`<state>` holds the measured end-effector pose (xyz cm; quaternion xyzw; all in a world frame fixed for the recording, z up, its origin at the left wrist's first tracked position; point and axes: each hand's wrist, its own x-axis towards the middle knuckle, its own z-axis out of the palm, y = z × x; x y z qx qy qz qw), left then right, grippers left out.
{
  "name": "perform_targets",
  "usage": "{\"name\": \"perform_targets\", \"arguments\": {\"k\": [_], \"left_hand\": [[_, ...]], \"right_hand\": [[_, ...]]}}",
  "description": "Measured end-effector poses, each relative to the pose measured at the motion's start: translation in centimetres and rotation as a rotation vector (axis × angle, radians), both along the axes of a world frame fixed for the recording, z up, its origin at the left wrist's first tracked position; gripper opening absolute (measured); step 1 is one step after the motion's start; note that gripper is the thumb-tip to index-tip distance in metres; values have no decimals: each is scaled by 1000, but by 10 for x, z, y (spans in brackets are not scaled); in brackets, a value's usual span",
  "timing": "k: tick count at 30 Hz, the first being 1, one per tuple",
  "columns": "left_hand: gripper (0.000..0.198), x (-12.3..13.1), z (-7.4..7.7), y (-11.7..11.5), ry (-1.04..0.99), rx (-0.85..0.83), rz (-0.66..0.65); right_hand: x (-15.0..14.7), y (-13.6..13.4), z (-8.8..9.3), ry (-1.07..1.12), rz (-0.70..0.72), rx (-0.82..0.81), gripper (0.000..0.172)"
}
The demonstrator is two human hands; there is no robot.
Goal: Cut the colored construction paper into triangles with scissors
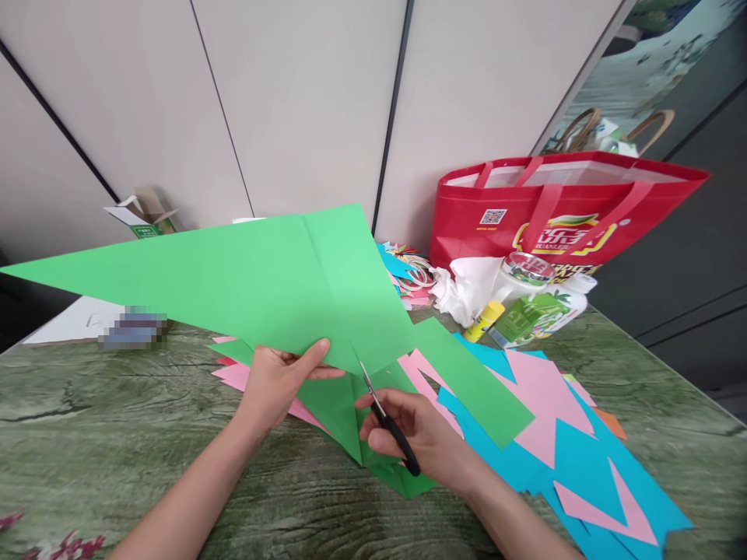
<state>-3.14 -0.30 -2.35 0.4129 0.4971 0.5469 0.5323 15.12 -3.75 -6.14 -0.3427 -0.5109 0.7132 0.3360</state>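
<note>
My left hand (285, 381) pinches the lower edge of a large green paper sheet (257, 280), thumb on the near face. The sheet is held up above the table, and its long point reaches to the far left. In my right hand (408, 428) is a pair of scissors (394, 435) with black handles. Their blades meet the sheet's lower edge, right of my left thumb, where a short slit runs upward. Beneath both hands lie more green paper (327, 404) and some pink paper, partly hidden.
Right of my hands, a green strip (478, 381), pink cut pieces (548, 397) and blue paper (607, 459) overlap on the wood-patterned table (192, 420). Behind them stand a yellow glue stick (485, 320), crumpled white tissue (467, 288), white containers (569, 299) and a red bag (467, 210).
</note>
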Motion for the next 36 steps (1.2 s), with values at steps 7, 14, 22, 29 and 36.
{"name": "perform_targets", "arguments": {"k": [7,14,22,29,36], "left_hand": [[16,1,0,1,-9,-7,-14],[19,0,1,1,-5,2,-6],[20,0,1,2,18,-4,-10],[21,1,3,1,18,-13,-13],[19,1,3,0,18,-26,-9]], "right_hand": [[0,0,-2,20,2,14,34],[-2,0,0,-55,-35,14,33],[-1,-2,-6,-81,-59,7,28],[-2,-2,-6,-100,-84,-5,29],[-2,-2,-8,-121,-102,-12,30]]}}
